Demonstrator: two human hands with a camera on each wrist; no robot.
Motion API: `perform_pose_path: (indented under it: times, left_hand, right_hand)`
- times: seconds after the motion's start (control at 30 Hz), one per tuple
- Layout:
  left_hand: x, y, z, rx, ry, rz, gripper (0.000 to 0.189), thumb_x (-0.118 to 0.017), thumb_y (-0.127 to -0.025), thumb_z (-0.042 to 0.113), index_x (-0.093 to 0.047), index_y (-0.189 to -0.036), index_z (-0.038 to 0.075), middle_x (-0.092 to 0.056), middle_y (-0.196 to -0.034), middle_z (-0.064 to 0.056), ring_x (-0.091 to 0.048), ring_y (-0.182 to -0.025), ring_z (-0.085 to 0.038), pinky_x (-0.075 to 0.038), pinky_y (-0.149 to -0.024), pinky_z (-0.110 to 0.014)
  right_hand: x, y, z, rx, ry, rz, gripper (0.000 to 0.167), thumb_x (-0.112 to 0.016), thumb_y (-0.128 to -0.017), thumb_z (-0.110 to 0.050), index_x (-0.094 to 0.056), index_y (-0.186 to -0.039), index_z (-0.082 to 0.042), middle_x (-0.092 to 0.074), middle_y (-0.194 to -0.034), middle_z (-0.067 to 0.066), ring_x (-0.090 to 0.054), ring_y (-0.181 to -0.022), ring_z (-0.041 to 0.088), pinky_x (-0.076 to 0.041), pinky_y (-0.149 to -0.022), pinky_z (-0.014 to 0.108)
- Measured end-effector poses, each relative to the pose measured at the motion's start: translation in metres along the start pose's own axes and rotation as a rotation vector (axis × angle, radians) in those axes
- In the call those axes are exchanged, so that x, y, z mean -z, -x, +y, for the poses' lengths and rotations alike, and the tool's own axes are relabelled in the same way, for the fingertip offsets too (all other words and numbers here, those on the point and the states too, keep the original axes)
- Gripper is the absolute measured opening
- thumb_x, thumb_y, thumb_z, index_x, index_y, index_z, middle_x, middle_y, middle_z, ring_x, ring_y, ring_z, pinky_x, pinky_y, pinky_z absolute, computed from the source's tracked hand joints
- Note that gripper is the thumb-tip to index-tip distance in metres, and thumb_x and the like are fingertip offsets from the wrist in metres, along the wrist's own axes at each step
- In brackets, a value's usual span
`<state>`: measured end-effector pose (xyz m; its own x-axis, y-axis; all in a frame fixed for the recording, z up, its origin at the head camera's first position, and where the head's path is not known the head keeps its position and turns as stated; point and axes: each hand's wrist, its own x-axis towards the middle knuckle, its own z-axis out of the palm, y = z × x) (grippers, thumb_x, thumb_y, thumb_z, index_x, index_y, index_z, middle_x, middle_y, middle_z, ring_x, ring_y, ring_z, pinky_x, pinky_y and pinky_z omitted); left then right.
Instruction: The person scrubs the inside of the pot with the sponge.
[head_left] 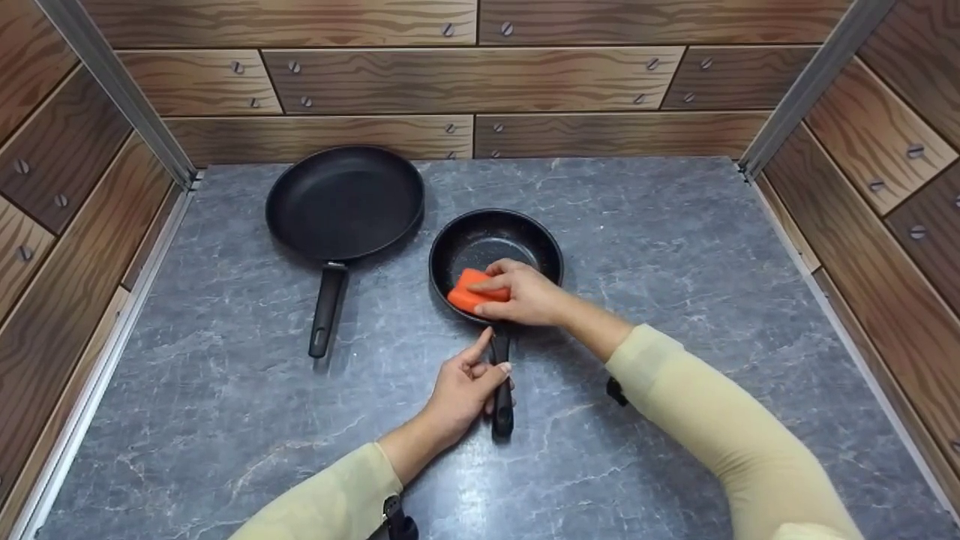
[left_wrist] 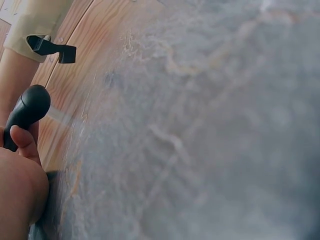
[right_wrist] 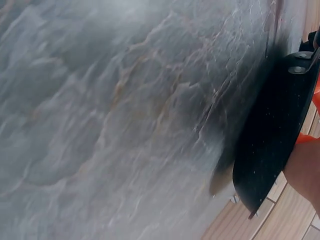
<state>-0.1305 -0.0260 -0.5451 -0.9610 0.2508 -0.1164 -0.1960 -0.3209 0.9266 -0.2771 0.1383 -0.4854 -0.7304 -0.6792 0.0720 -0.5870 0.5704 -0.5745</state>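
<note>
A small black frying pan (head_left: 491, 247) with a speckled inside sits near the middle of the table. My left hand (head_left: 465, 390) grips its black handle (head_left: 503, 420), thumb on top and index finger stretched toward the rim. Inside the pan, my right hand (head_left: 529, 296) pinches an orange sponge (head_left: 466, 298) against the side nearest the handle. In the left wrist view, the rounded handle end (left_wrist: 35, 104) sticks out beyond the fingers. The pan's dark outer side (right_wrist: 272, 125) shows in the right wrist view, with a bit of orange behind its rim.
A larger black frying pan (head_left: 345, 202) stands at the back left, its handle (head_left: 328, 311) pointing toward me. The table (head_left: 660, 225) has a grey marbled top. Wood-patterned walls (head_left: 472, 79) with metal corner posts close it in at the back and both sides.
</note>
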Motion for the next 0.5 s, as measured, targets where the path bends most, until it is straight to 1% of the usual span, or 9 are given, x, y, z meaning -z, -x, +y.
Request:
perform_pose_path:
  times: [0.2,0.5]
  left_hand:
    - [0.001,0.001,0.001,-0.014,-0.003,-0.018,0.078,-0.071,-0.100,0.008,-0.029,-0.166,0.004,-0.073,-0.077,-0.007,-0.050,-0.047,-0.008,-0.048,-0.050,-0.021]
    - [0.003,0.001,0.001,-0.022,0.004,-0.027,0.077,-0.071,-0.101,0.009,-0.030,-0.166,0.003,-0.073,-0.078,-0.008,-0.050,-0.048,-0.008,-0.047,-0.050,-0.020]
  right_hand:
    - [-0.007,-0.010,-0.001,-0.036,0.021,0.007,0.048,-0.078,-0.097,-0.040,-0.073,-0.138,-0.016,-0.057,-0.145,0.019,-0.054,-0.133,0.037,-0.043,-0.113,0.052]
    - [-0.013,-0.023,-0.001,-0.061,0.050,0.029,0.049,-0.075,-0.099,-0.041,-0.070,-0.142,-0.018,-0.053,-0.150,0.019,-0.049,-0.137,0.037,-0.041,-0.116,0.051]
